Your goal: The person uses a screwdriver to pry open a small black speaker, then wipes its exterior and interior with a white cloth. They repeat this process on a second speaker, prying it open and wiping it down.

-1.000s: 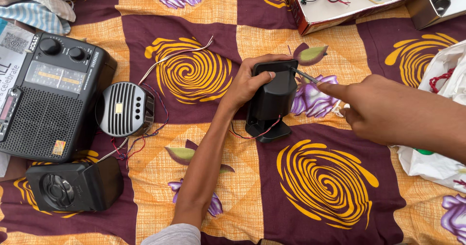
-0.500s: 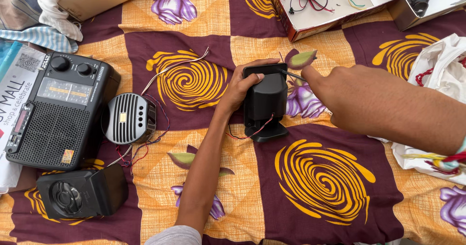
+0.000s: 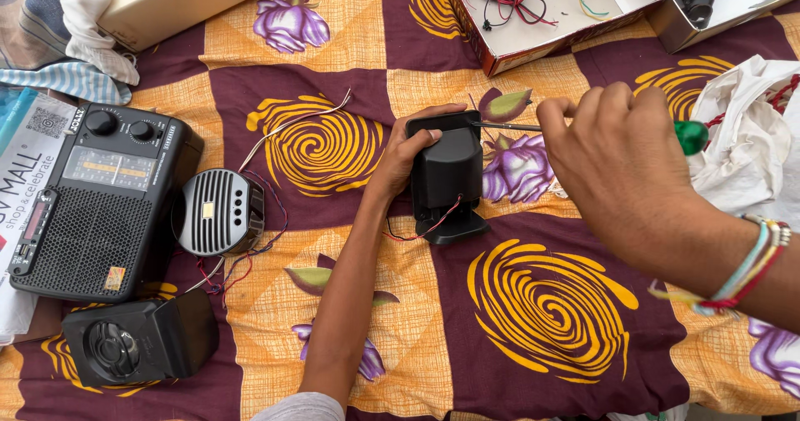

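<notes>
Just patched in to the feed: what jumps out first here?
At centre, the left hand steadies a small black plastic speaker box upright on the purple-and-orange patterned cloth, while the right hand puts a green-handled screwdriver to its top. At left lie a black portable radio and a round grey speaker grille.

Screwdriver now clear to see; view has slid down & right.

1 s ago our right hand (image 3: 621,167) sat lower & further right, w/ only a bit of the screwdriver (image 3: 583,127) tip visible at the small black speaker (image 3: 446,179); at 0.5 s it had moved up over the top edge, hiding the tool. Now we've drawn it back right a little: thin shaft shows, lying level, tip at the speaker's top, green handle end poking out past our knuckles. Camera shifted too: the cardboard box (image 3: 179,4) at upper left has come into view, & the radio (image 3: 100,200) sits lower in frame.
</notes>
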